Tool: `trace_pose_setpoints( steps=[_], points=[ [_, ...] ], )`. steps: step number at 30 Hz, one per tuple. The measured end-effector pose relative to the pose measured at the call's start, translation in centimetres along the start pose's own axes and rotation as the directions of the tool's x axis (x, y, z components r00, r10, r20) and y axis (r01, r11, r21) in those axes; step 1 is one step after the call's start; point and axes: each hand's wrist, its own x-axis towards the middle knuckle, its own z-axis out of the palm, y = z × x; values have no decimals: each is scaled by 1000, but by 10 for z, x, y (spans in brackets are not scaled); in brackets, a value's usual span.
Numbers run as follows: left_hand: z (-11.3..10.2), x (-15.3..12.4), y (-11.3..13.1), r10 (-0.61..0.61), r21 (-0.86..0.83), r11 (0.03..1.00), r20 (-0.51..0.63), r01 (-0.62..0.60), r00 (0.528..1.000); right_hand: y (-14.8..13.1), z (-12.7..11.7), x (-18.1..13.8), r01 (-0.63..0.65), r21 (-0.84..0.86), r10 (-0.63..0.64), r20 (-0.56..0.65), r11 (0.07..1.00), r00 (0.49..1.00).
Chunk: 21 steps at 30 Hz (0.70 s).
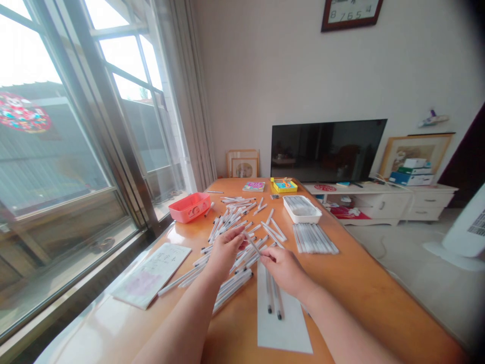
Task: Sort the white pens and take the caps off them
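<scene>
Between my two hands is a slim pen [252,243], tilted above the table. My left hand [229,247] pinches its far end, while my right hand [282,268] grips the near end. Beneath my right hand lies a white sheet of paper [282,333], with black-ended pens [278,298] resting lengthwise on it. A loose heap of white pens with black ends [231,222] spreads around and beyond my left hand. To the right, a neat row of pens [314,238] lies side by side in front of a white tray [307,218] that holds more pens.
A red plastic basket [189,208] stands at the table's left edge, and a notebook [151,275] lies nearer me. At the far end are a yellow box [284,186] and a colourful booklet [253,186]. A television [326,151] stands on a white cabinet [394,207] beyond.
</scene>
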Motion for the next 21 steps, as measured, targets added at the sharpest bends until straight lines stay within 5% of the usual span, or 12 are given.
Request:
trace_pose_setpoints(
  steps=[7,12,21],
  points=[
    [-19,8,10,28,-40,999,-110,-33,993,-1,-5,1,25,-64,-29,-67,998,997],
    [-35,16,22,118,-87,985,-297,-150,948,3,-8,2,17,-99,-31,-135,995,990],
    [-46,19,38,140,-92,975,-447,-202,883,4,-13,0,40,-166,-68,-167,985,984]
  ],
)
